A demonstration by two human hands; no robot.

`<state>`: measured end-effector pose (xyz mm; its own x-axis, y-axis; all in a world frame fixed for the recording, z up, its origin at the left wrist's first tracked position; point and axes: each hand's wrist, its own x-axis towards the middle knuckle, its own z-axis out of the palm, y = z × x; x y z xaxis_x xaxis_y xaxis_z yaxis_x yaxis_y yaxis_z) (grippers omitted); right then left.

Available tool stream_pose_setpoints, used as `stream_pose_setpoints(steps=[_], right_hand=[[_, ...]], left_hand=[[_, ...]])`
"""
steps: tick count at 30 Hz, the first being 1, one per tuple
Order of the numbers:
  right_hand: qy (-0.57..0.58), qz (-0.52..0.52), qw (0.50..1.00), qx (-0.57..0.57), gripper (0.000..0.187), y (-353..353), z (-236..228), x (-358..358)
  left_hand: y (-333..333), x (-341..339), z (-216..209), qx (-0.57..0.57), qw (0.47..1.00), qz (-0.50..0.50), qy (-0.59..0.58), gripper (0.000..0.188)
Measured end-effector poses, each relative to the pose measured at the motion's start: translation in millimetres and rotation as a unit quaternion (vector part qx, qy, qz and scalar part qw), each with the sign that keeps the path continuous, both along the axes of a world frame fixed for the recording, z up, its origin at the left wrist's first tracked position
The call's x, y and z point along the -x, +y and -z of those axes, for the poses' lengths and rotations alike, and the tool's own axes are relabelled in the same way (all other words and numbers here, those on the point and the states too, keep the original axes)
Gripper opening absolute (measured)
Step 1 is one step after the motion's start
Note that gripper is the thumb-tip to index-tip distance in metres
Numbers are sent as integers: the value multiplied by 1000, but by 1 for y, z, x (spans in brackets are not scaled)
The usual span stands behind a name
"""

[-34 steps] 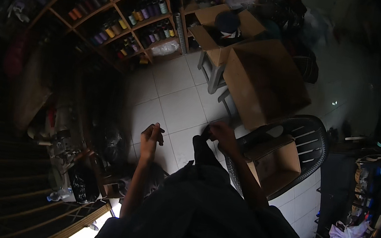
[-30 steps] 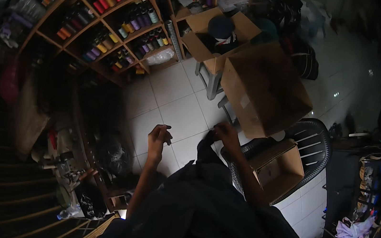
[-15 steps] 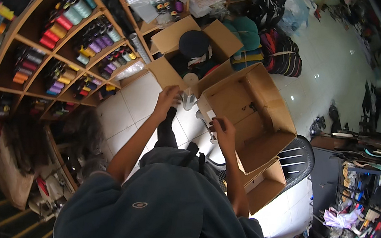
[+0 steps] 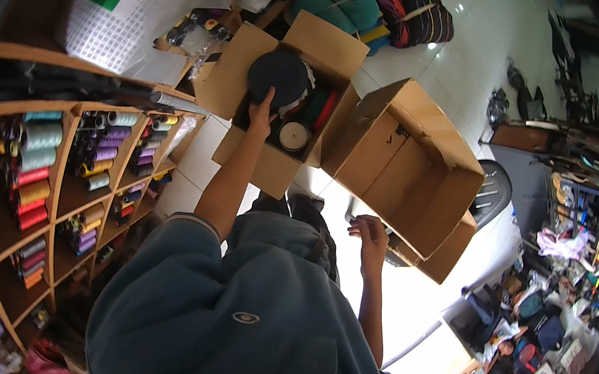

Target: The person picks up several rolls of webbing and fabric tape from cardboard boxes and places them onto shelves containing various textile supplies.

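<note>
My left hand (image 4: 260, 115) reaches into an open cardboard box (image 4: 228, 64), its fingers closed on the near edge of a flat, round, dark blue roll (image 4: 277, 78). Beside that hand, lower in the same box, sits a roll with a pale round face (image 4: 294, 136). A red-edged roll (image 4: 326, 110) stands against the box's right side. My right hand (image 4: 370, 234) is off to the right, fingers loosely bent and apart, with nothing in them. It hovers just below a second, larger cardboard box (image 4: 421, 180), which lies tilted with its open side toward me.
A wooden rack (image 4: 66, 179) filled with thread cones runs along the left. A black chair (image 4: 494, 190) shows behind the larger box. Teal bundles (image 4: 339, 1) and a striped bundle (image 4: 417, 13) lie at the back. Mixed goods (image 4: 535, 354) pile up at the lower right.
My left hand has moved forward from over the floor into the box and onto the dark blue roll. The right hand has come away from the larger box's edge. The view has turned.
</note>
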<state>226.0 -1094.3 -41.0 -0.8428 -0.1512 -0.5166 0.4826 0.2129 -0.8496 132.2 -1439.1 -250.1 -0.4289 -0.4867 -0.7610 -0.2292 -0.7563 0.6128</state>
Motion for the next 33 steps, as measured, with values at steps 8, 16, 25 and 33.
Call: stream_pose_setpoints(steps=[8,16,25,33], right_hand=[[-3,59,998,8,18,-40,0,0],[48,35,998,0,18,-72,16,42],[-142,-63,896,416,89,-104,14,84],[-174,112,918,338,78,-62,38,33]], left_hand=[[-1,23,-13,205,976,-38,70,83],[-31,-9,-85,250,942,212,68,87],[-9,-32,-167,139,751,623,170,79],[21,-3,-134,-18,800,590,113,64]])
